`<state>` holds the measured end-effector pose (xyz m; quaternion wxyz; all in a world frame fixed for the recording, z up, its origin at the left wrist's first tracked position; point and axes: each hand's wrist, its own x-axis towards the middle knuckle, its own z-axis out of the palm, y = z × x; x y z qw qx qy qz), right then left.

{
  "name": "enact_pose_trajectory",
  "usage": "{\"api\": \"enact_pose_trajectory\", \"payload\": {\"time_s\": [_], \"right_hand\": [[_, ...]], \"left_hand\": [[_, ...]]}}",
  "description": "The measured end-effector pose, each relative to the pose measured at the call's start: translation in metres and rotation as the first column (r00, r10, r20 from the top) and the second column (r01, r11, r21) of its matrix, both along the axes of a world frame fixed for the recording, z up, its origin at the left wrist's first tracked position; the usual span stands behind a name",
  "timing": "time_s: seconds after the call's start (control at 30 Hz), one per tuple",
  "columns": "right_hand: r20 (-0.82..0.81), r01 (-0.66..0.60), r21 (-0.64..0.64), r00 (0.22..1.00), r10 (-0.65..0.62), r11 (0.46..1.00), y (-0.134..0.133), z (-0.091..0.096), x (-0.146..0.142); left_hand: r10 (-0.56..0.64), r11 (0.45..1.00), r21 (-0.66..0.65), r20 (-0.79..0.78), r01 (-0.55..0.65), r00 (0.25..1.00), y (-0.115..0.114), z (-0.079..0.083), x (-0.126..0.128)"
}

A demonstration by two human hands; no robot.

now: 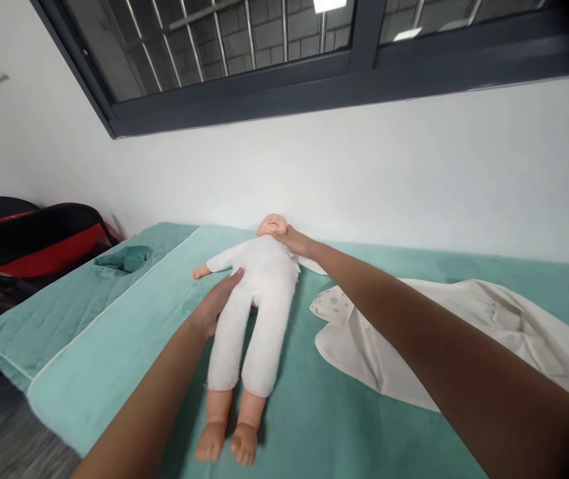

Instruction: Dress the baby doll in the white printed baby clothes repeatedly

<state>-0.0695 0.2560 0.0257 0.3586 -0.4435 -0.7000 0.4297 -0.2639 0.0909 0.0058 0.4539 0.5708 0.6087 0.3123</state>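
A baby doll (pixel 259 293) in a white body suit lies on its back on a teal padded surface (pixel 114 352), head toward the wall, bare feet toward me. My left hand (pixel 217 303) rests against the doll's side at the hip, fingers curled along the cloth. My right hand (pixel 294 241) reaches across to the doll's neck and shoulder, just below the head (pixel 271 225), fingers tucked against it.
A cream cloth (pixel 464 332) lies spread out to the right of the doll. A small dark green cloth bundle (pixel 124 258) sits at the back left of the mat. Red and black chairs (pixel 29 239) stand left. A white wall and dark window frame rise behind.
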Motion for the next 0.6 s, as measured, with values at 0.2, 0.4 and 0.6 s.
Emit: {"api": "enact_pose_trajectory", "payload": {"time_s": [0.2,0.4,0.6], "right_hand": [[0.029,0.034,0.040,0.999,-0.035,0.999,-0.044,0.043,0.065],[0.082,0.136,0.106,0.986,-0.145,0.985,-0.096,0.084,0.172],[0.192,0.251,0.099,0.945,-0.266,0.963,-0.143,0.068,0.277]], "left_hand": [[-0.050,0.992,0.115,-0.055,0.056,0.997,-0.033,0.029,0.052],[-0.140,0.968,0.207,-0.028,0.143,0.990,-0.072,0.064,0.153],[-0.189,0.981,0.140,0.487,0.138,0.853,-0.100,0.041,0.254]]}}
